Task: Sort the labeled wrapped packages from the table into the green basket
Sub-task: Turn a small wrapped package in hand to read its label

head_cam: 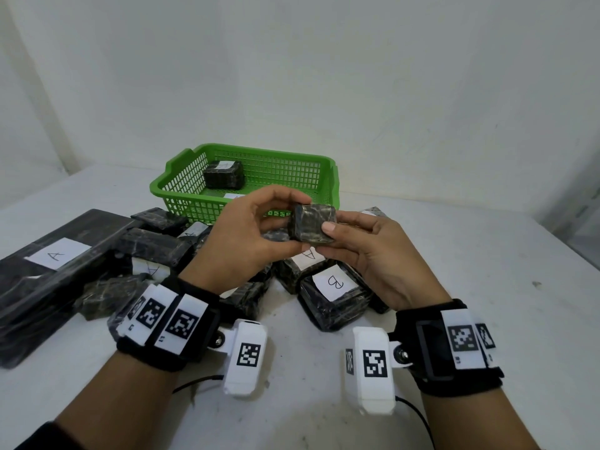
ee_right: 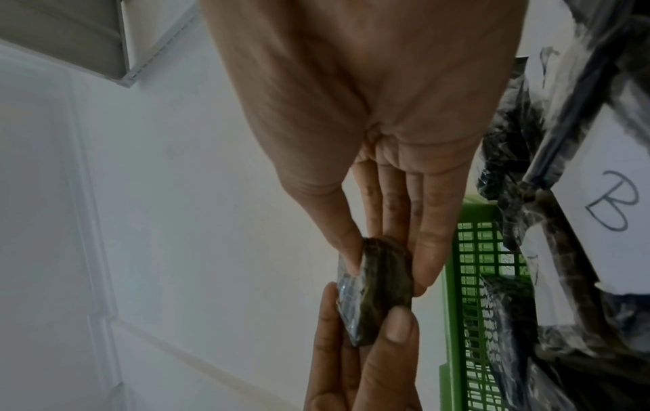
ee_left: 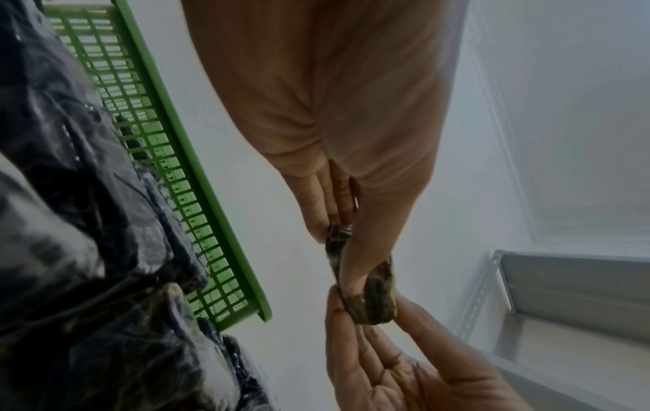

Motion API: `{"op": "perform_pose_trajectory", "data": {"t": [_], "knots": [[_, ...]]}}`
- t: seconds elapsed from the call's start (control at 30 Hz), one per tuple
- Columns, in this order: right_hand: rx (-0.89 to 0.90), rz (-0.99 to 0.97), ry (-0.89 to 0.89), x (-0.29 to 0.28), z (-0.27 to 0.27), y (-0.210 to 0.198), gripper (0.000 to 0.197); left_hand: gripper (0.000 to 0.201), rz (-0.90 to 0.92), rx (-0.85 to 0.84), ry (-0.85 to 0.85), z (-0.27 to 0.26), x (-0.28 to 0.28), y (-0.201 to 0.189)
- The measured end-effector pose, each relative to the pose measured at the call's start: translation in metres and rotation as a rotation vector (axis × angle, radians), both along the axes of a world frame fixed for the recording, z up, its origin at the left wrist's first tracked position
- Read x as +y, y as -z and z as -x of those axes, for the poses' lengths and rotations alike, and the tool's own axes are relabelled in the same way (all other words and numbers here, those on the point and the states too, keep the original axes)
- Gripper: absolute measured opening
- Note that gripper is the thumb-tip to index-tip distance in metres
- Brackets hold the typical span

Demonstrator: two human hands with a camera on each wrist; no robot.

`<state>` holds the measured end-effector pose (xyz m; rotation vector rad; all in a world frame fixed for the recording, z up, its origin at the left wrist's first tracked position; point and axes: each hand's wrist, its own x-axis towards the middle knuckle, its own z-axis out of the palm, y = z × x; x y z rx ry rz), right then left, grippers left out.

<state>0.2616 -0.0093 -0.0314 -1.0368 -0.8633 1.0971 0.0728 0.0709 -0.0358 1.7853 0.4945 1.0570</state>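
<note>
Fingers of the left hand and right hand pinched a small wrapped package before the green basket; packages below read "A", "B". Both wrist views showed the same two-handed pinch, and the right one the "B" label.

Green basket right half open, one package back-left — wrapped packages crowding table beneath

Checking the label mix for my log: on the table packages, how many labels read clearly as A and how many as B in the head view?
A labels: 3
B labels: 1
Total: 4 clearly read; other labels are too hidden or small to read.
</note>
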Motion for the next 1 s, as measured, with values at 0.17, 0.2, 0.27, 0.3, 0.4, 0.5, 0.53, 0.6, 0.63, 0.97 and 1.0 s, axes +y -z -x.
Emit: {"op": "perform_pose_trajectory", "data": {"t": [0.17, 0.2, 0.27, 0.3, 0.4, 0.5, 0.53, 0.6, 0.63, 0.97, 1.0], "knots": [[-0.011, -0.017, 0.011, -0.0001, 0.0037, -0.0001, 0.045, 0.056, 0.004, 0.012, 0.009, -0.0019, -0.0008, 0.0014], [-0.027, -0.025, 0.029, -0.0001, 0.0042, 0.0004, 0.042, 0.057, 0.001, 0.021, 0.014, -0.0020, -0.0008, 0.0017], [-0.111, -0.050, 0.071, -0.0002, 0.0033, 0.0017, 0.035, 0.058, 0.009, 0.040, 0.038, -0.0008, -0.0010, 0.0015], [-0.176, -0.069, 0.081, -0.0008, 0.0021, 0.0014, 0.034, 0.059, 0.011, 0.048, 0.049, -0.0005, -0.0013, 0.0011], [-0.310, -0.118, 0.085, -0.0039, -0.0020, -0.0011, 0.040, 0.056, -0.003, 0.067, 0.042, -0.0004, -0.0003, 0.0017], [-0.306, -0.126, 0.069, -0.0040, -0.0020, -0.0027, 0.052, 0.049, -0.011, 0.076, 0.027, -0.0008, 0.0022, 0.0043], [-0.272, -0.129, 0.057, -0.0034, -0.0017, -0.0023, 0.054, 0.047, -0.010, 0.074, 0.019, -0.0008, 0.0028, 0.0046], [-0.188, -0.121, 0.022, -0.0019, -0.0017, -0.0023, 0.049, 0.044, 0.015, 0.046, 0.008, -0.0013, 0.0034, 0.0044], [-0.146, -0.096, -0.012, -0.0015, -0.0019, -0.0023, 0.048, 0.044, 0.031, 0.027, 0.010, -0.0015, 0.0037, 0.0038], [-0.073, -0.035, -0.086, 0.0007, 0.0012, 0.0028, 0.043, 0.041, -0.061, 0.018, 0.040, -0.0030, 0.0006, 0.0041], [-0.060, -0.029, -0.099, 0.0006, 0.0013, 0.0020, 0.045, 0.040, -0.065, 0.009, 0.022, -0.0025, 0.0007, 0.0035]]}}
